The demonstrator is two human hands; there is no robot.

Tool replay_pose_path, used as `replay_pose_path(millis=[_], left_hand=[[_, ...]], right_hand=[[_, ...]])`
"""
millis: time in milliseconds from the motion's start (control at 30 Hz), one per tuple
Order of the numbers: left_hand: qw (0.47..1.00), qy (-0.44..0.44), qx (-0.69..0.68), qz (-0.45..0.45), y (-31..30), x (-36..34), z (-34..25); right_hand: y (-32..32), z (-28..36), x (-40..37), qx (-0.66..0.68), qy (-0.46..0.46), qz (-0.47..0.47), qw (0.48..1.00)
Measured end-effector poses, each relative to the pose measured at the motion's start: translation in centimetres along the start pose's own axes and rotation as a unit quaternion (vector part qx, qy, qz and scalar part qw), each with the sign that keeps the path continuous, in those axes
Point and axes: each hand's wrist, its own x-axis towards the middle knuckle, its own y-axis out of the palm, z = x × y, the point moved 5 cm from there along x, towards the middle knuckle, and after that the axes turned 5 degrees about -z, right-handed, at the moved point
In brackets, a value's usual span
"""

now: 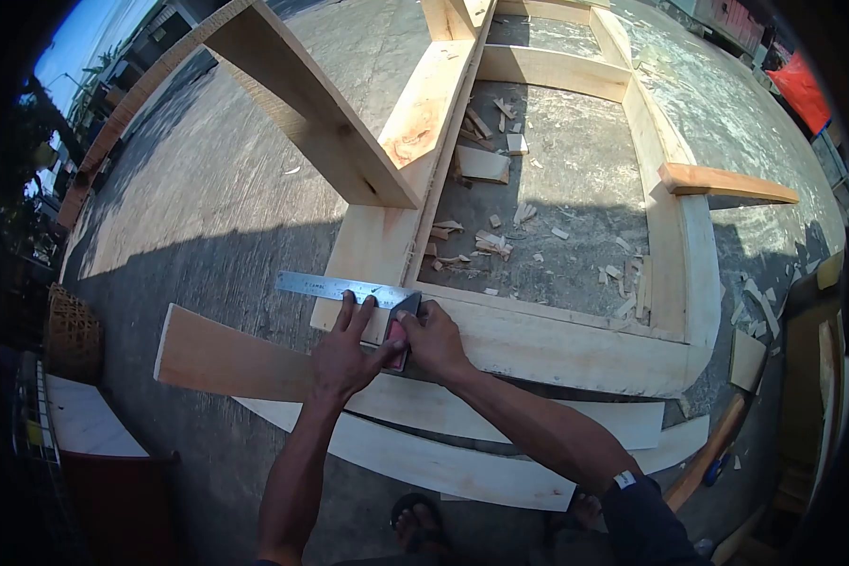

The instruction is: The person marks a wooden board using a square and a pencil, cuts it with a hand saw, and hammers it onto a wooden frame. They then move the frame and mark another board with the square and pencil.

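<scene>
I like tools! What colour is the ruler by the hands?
The ruler is silvery grey, clearest in the head view.

Light: hard daylight, and the far wooden frame (549, 71) glares pale.
Shadows: a broad one darkens the concrete ground (208, 283) nearest you.
Edges: your view bends fisheye, with black corners.
Focus: sharp at centre.

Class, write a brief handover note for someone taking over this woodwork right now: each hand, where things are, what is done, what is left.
Left hand: open, fingers spread flat on the steel try square with a dark red stock and the pale wooden frame.
Right hand: closed around the square's stock at the frame's near left corner.
Done: the square lies across that corner, its blade pointing left.
Left: no drawn line shows by the blade, so marking seems yet to do.
Long pale planks lie along the frame's near edge.
</scene>
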Motion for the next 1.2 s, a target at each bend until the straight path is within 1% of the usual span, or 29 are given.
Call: replay_pose_path(millis=[100,133,167,200,233,300,367,400,433,500,567,633,667,700,767,800,867,900,967,1133,1200], left_hand=[[1.000,-0.010,0.000,0.026,-0.4,-0.2,-1.1],[1.000,0.011,0.019,0.017,-0.4,-0.2,-1.2],[0.999,0.017,0.021,0.018,-0.4,-0.2,-1.6],[0.999,0.001,0.020,0.037,-0.5,-0.3,-1.9],[0.998,-0.016,0.020,0.055,-0.6,-0.3,-2.2],[0.997,-0.015,0.029,0.065,-0.9,-0.1,-3.0],[0.998,-0.021,0.028,0.059,-0.7,-0.1,-3.0],[0.998,0.009,0.037,0.042,-0.2,-0.1,-2.6],[0.998,0.006,0.043,0.046,0.3,-0.3,-2.3],[0.999,0.041,0.025,0.011,0.6,0.0,-2.2],[0.998,0.037,0.049,0.025,0.7,0.2,-2.3],[0.998,0.041,0.043,0.033,0.8,0.5,-2.4],[0.997,0.064,0.040,0.015,1.0,0.5,-2.3],[0.997,0.059,0.044,0.020,1.2,0.8,-2.1],[0.994,0.100,0.036,-0.009,1.2,0.6,-2.3],[0.995,0.093,0.040,-0.004,1.1,0.5,-2.4],[0.999,0.028,0.003,0.032,0.9,0.8,-2.7],[0.999,0.023,0.005,0.033,0.9,0.7,-2.6],[0.999,0.050,0.006,0.010,0.8,0.9,-2.8],[0.999,0.039,0.002,0.020,0.9,1.0,-2.6],[0.999,0.044,-0.002,0.017,1.1,1.1,-2.2]], right_hand=[[-0.4,1.0,-0.6,0.029,0.021,0.016,0.999],[-0.6,1.1,-0.7,0.032,0.023,0.011,0.999],[-0.5,1.0,-0.8,0.050,0.047,0.030,0.997],[-0.4,0.8,-0.8,0.068,0.071,0.051,0.994],[-0.3,0.3,-0.5,0.072,0.071,0.047,0.994],[0.2,-0.9,0.3,0.017,0.019,0.046,0.999],[0.1,-0.7,0.1,0.031,0.018,0.049,0.998],[0.0,-0.5,0.0,0.028,0.004,0.042,0.999],[-0.1,-0.3,-0.2,0.027,-0.007,0.037,0.999],[-0.4,0.2,-0.5,0.029,-0.001,0.053,0.998],[-0.6,0.6,-0.3,0.004,0.067,0.089,0.994],[-0.5,0.4,-0.2,0.010,0.056,0.096,0.994],[-0.5,0.4,-0.3,0.021,0.055,0.098,0.993],[-0.4,0.3,-0.2,0.032,0.055,0.101,0.993],[-0.4,0.2,0.0,0.035,0.061,0.110,0.991],[-0.3,0.1,0.0,0.034,0.060,0.113,0.991],[-0.2,0.1,0.2,0.045,0.054,0.114,0.991],[-0.2,0.1,0.2,0.054,0.046,0.110,0.991],[-0.2,0.2,0.3,0.058,0.045,0.112,0.991],[-0.4,0.5,0.2,0.062,0.050,0.118,0.990],[-0.4,0.4,0.3,0.037,0.068,0.125,0.989]])
